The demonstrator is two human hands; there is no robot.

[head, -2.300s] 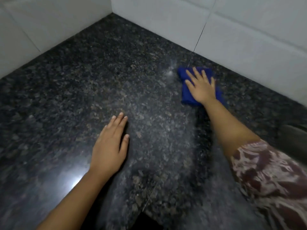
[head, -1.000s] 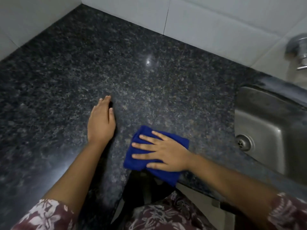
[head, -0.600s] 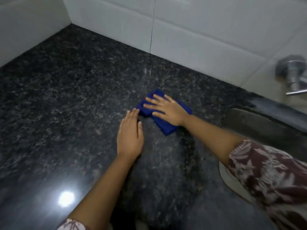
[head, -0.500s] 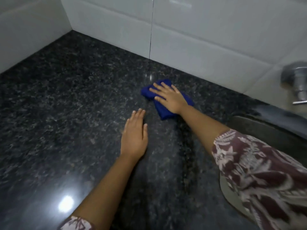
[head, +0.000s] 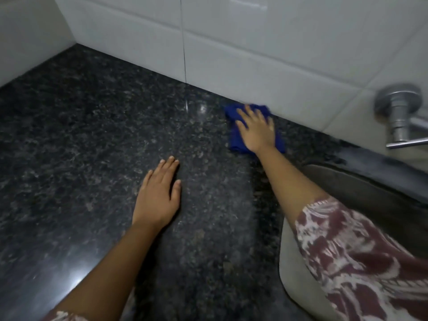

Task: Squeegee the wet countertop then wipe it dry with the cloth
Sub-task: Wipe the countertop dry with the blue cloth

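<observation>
Wiping the granite table by the wall

Right hand (head: pixel 256 130) presses the blue cloth (head: pixel 234 140) flat, fingers spread; left hand (head: pixel 157 198) rests open-palmed, holding nothing.

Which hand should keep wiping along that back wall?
The right hand: it lies flat on the cloth beside the wall. The left hand rests bare on the counter, nearer the front.

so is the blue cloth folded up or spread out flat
Folded. The blue cloth is a compact pad barely wider than the right hand pressed flat on it, on the countertop beside the tiled wall.
</observation>
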